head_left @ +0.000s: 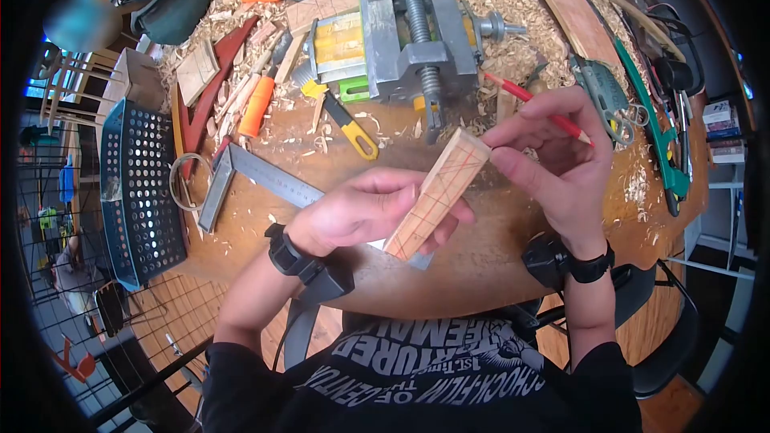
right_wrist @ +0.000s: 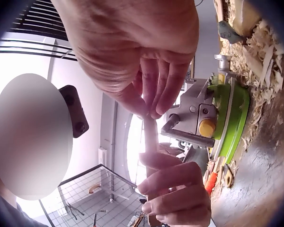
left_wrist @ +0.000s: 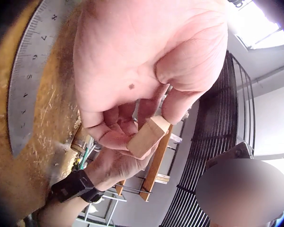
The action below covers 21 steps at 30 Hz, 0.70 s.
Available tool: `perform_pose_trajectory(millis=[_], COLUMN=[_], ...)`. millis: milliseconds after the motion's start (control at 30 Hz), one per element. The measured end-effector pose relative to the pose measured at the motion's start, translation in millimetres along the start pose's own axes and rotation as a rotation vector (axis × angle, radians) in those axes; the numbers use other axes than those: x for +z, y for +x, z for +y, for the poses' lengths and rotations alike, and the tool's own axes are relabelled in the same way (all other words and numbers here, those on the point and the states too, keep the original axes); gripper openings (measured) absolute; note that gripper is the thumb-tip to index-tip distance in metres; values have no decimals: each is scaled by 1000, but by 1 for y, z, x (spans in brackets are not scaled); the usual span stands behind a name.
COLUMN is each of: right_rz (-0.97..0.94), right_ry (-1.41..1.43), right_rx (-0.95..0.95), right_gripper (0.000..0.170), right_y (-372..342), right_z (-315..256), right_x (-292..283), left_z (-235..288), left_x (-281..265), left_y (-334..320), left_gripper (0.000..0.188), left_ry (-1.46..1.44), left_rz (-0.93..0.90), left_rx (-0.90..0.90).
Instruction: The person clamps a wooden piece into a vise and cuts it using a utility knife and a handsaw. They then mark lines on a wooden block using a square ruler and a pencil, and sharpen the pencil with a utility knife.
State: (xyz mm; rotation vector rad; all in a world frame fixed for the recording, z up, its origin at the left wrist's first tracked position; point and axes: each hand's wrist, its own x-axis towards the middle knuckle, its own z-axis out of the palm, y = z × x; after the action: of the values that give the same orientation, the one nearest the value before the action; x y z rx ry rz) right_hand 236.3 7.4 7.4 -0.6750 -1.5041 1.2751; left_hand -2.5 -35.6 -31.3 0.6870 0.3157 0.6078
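Observation:
A small wooden block [head_left: 441, 192], pale and ruled with red pencil lines, is tilted above the table's front edge. My left hand [head_left: 373, 208] grips its lower part, thumb on the near side and fingers curled beneath. The block's plain end [left_wrist: 146, 137] pokes out past the fingers in the left wrist view. My right hand [head_left: 561, 160] has its thumb and fingertips right at the block's upper end; in the right wrist view, these fingertips [right_wrist: 154, 111] meet over it. A red pencil [head_left: 513, 90] runs through the right hand, held behind the index finger, its sharpened point towards the palm.
A steel try square [head_left: 265, 172] lies left, partly under the left forearm. Beyond are a grey vise [head_left: 417, 32], a yellow-black cutter [head_left: 349, 124], an orange-handled tool [head_left: 258, 104] and many wood shavings. A perforated basket [head_left: 144, 192] stands left; a green saw [head_left: 654, 128] lies right.

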Motion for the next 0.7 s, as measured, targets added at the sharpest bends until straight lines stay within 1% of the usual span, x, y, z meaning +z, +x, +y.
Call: perform_pose_trajectory(millis=[67,200,367,467,600,700], right_rz=[5,34,47,51,72,62], right_ry=[10,-11,-45,-85,-25,4], right_rx=[10,26,33,34,41,43], right_gripper=[41,42,42,41,41,41], right_y=[0,-1,-1,-2,-3,-4], right_z=[0,1,1,1,2,2], right_x=[2,4,4,4,6,7], left_z=[2,4,4,5,9,11], left_x=[4,7,5,3,5,1], left_y=[0,-1,-3,0,0,0], left_gripper=[63,67,76,77,77,78], left_ry=[-48,-58,-41,-66,-39,-38], left_rz=[62,120,111,79,99,75], left_rx=[16,37,25,29,31,28])
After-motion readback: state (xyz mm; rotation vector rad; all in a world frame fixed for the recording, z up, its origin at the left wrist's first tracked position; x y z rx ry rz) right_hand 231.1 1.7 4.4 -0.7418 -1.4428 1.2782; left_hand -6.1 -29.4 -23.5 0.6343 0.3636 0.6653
